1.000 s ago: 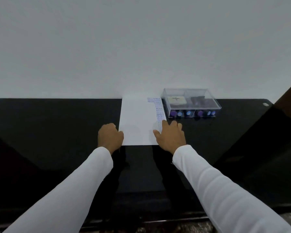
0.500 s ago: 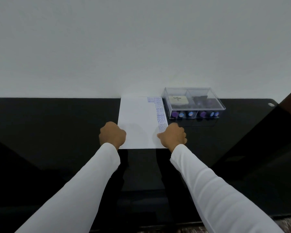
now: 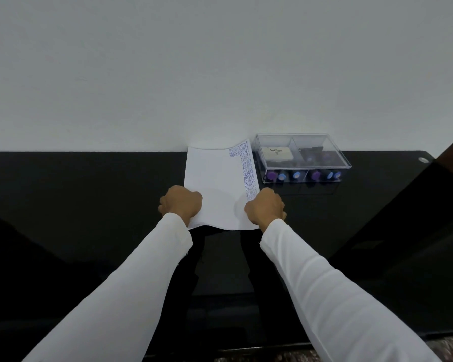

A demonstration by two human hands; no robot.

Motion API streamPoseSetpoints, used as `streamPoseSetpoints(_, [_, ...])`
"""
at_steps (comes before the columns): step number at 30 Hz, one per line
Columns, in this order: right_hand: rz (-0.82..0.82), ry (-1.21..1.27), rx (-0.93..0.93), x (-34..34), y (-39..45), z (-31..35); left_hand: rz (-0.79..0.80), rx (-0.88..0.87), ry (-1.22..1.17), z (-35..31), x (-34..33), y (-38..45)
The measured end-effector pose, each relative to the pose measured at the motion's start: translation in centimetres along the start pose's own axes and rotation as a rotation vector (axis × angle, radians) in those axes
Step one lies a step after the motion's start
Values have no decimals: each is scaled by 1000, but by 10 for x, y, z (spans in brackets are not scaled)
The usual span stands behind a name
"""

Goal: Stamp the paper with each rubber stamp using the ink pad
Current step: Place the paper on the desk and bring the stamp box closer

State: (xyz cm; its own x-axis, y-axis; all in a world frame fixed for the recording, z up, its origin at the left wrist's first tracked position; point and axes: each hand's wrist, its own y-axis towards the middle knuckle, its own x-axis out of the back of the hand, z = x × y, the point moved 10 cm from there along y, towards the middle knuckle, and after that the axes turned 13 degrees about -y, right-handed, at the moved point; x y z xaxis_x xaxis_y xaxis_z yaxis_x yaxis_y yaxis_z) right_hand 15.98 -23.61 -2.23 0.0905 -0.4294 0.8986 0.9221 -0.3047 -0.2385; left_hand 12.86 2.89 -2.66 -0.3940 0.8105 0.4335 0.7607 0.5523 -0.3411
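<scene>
Black glass table (image 3: 89,205): bears all items, set against a white wall. Left hand (image 3: 181,202): fingers curled, gripping the near left edge of the paper. Paper sheet (image 3: 215,186): white, slightly buckled, blue stamped words in a column down its right margin. Right hand (image 3: 266,209): curled, gripping the near right edge. Clear plastic box (image 3: 340,163): just right of the sheet, lid closed, holding the ink pad (image 3: 275,153) and rubber stamps (image 3: 296,175).

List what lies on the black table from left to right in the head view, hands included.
left hand → paper → right hand → clear box holding the ink pad and stamps.
</scene>
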Motion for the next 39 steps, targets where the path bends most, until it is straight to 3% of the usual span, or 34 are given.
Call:
streamPoseSetpoints(4, [-11, 79, 47, 2, 1, 1, 17, -27, -176, -1, -2, -3])
streamPoseSetpoints(13, [-14, 29, 99, 4, 2, 0, 10, -172, -247, -13, 9, -18])
streamPoseSetpoints(25, [-3, 28, 153, 0, -20, -13, 26, -196, 36, 13, 19, -32])
streamPoseSetpoints(39, [49, 45, 162, -7, -106, -60, 38, -261, 146, 67, 51, -101])
